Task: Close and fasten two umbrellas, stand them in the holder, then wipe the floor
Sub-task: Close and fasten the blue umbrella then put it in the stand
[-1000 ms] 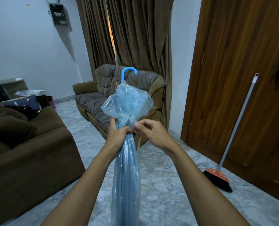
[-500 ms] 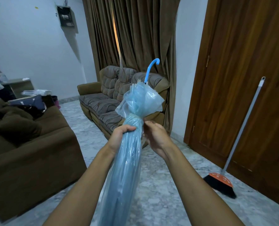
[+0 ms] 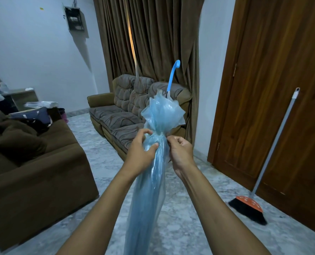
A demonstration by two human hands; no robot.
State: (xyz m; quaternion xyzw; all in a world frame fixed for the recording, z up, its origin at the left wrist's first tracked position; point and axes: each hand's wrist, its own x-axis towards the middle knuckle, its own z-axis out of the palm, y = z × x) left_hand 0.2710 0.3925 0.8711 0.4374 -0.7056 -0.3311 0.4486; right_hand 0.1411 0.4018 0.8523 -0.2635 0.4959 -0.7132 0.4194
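Far left there's a brown sofa (image 3: 33,162) with a bag (image 3: 33,116) dumped on it, nothing to do with the job. Next, the left hand (image 3: 141,153) is wrapped round the umbrella (image 3: 151,181) right at the pinched-in neck, thumb across the front. I reckon that's so the gathered plastic can't spring loose while it gets fastened.

The umbrella is see-through blue and folded shut. It's held in mid-air in front of the person, slanting up and away, with the handle (image 3: 173,76) at the far top end. The other end runs out of the bottom of the shot. Above the neck the canopy flares into a ruffle and below it's rolled fairly tight, so the cinch looks on or nearly on.

The right hand (image 3: 180,153) sits just beside the neck on the other side, fingers curled in, fingertips pinching at the band spot. The strap itself is too small to make out, so I can't say if it's snapped.

My guess is this is the first umbrella with the fasten step nearly done. No holder in view, and no second umbrella either. Over on the right a broom (image 3: 274,144) leans on the door (image 3: 272,80), head on the floor (image 3: 97,172), parked out of the way
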